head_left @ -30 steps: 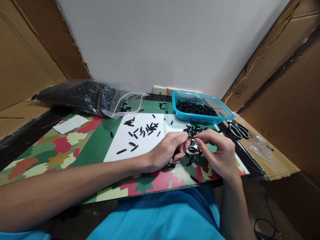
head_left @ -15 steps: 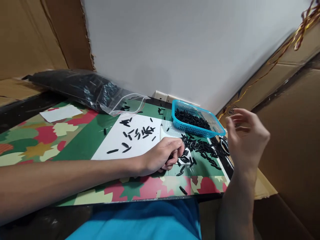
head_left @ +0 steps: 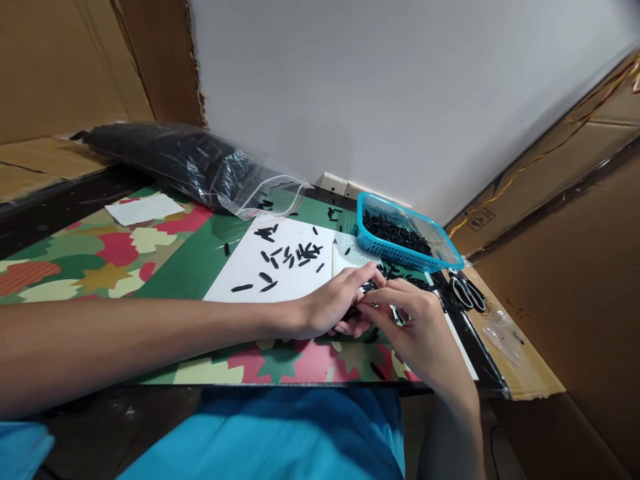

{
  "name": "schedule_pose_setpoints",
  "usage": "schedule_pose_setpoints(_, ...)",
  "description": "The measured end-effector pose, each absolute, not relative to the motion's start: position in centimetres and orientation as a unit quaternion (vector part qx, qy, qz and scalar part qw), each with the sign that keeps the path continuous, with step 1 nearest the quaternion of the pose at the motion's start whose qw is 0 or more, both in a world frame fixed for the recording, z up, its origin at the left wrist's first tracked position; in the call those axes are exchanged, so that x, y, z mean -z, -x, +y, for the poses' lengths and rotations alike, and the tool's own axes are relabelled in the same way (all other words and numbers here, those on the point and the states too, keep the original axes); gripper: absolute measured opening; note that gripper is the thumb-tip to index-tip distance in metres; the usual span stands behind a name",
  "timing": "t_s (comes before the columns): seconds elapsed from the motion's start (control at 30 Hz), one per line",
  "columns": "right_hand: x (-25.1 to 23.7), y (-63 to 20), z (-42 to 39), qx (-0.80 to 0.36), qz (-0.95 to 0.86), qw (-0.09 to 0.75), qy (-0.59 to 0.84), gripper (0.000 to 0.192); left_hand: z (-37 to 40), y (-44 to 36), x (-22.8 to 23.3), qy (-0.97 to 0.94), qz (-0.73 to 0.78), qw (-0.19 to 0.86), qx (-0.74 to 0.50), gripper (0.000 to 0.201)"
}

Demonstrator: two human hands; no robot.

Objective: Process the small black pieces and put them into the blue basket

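My left hand (head_left: 345, 300) lies over the near right part of the table, its fingers curled round small black elongated pieces that show dark under the palm. My right hand (head_left: 413, 313) meets it there, thumb and fingertips pinched together at the left fingers; whatever is between them is too small to make out. Past the hands, loose black pieces (head_left: 400, 273) lie in a heap, partly covered. More black pieces (head_left: 307, 253) are scattered on a white sheet (head_left: 230, 273) to the left. A blue perforated basket (head_left: 410, 259) behind the hands holds many such pieces.
A clear zip bag (head_left: 170, 163) filled with black material lies at the back left, near a small white paper (head_left: 145, 209). Scissors (head_left: 467, 292) and a small clear bag (head_left: 503, 337) are on the right. Cardboard (head_left: 565, 267) and a wall (head_left: 325, 87) enclose the table.
My right hand has come down and left from its raised place beside the basket to my left hand. The left fist has loosened somewhat. The view has shifted slightly.
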State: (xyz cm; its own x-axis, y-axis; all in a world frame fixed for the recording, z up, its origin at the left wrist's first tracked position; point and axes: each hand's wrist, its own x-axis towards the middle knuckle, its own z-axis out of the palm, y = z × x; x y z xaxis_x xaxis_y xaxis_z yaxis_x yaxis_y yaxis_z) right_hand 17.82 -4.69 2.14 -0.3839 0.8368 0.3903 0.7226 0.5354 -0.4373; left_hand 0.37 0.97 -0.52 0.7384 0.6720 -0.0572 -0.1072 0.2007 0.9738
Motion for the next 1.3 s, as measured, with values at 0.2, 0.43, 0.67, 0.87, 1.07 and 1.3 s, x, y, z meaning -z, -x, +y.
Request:
schedule_pose_setpoints(0.2,-2.7,-17.7,-5.0,-0.099,-0.855,0.184,0.474,0.020,0.6,-0.6,0.4,-0.607,0.244,0.704,-0.277,0.045)
schedule_pose_setpoints(0.43,-3.6,-18.1,-4.4,-0.042,-0.883,0.135,0.447,0.018,0.9,-0.7,0.5,-0.603,0.276,0.695,-0.279,0.047)
schedule_pose_setpoints(0.67,-5.0,-19.4,-1.4,-0.033,-0.877,0.156,0.454,0.019,2.0,0.0,0.2,-0.581,0.330,0.698,-0.259,0.046)
schedule_pose_setpoints(0.87,-5.3,-19.5,3.8,-0.153,-0.885,0.231,0.375,0.012,4.2,0.8,-0.5,-0.504,0.383,0.725,-0.270,0.030)
schedule_pose_setpoints(1.07,-3.2,-19.1,6.5,-0.097,-0.897,0.287,0.322,0.010,4.0,1.3,0.1,-0.498,0.374,0.722,-0.302,0.025)
schedule_pose_setpoints(1.3,-0.5,-19.3,5.4,-0.041,-0.900,0.323,0.289,0.025,3.5,2.0,0.3,-0.468,0.367,0.757,-0.271,0.041)
